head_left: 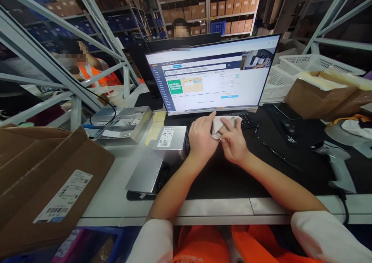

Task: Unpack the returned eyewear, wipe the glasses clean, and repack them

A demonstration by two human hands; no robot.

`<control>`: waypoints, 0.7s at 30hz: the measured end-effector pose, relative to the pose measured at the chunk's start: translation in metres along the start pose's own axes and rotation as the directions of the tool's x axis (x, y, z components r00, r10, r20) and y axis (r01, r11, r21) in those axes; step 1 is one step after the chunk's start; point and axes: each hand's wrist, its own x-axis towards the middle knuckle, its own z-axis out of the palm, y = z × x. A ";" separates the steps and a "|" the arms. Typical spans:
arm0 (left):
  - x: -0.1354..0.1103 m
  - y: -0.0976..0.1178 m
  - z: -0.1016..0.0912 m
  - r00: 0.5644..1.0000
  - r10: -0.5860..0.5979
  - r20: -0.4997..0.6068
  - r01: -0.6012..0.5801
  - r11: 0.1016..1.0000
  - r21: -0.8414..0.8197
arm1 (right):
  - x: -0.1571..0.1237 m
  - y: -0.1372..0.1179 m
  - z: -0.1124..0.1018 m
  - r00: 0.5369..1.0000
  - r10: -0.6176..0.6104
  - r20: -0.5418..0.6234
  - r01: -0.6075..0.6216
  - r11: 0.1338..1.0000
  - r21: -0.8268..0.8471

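A crumpled white cloth is between my two hands, above the keyboard and the dark desk mat. My left hand has its fingers closed on the cloth's left side. From the right, my right hand presses bent fingers into the folds. Whether something small is wrapped inside the cloth cannot be seen. Just left of my left hand is a silver box with a white label on top. Nearer to me lies a flat silver case, partly over the mat's edge.
A lit monitor stands behind my hands. To the left are a metal tray, yellow notes and a large cardboard carton. At right are a pen, mouse and barcode scanner. Co-workers sit beyond.
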 end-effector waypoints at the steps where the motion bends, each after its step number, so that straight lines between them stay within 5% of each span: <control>1: 0.000 0.000 0.000 1.000 0.001 0.000 -0.001 1.000 -0.014 | 0.000 0.000 0.000 1.000 -0.001 0.018 0.001 1.000 -0.002; 9: 0.005 -0.003 0.001 0.994 -0.047 -0.099 0.033 0.989 -0.143 | 0.005 0.010 -0.009 0.953 0.198 -0.227 -0.199 0.980 0.020; 16: 0.004 -0.004 -0.002 0.990 -0.010 -0.139 -0.015 0.984 -0.176 | 0.001 -0.012 -0.003 0.999 0.002 -0.055 -0.003 1.000 -0.028; 21: 0.005 -0.006 0.000 0.988 -0.057 -0.145 0.036 0.989 -0.146 | 0.001 0.005 -0.002 0.968 0.125 -0.218 -0.137 0.990 -0.043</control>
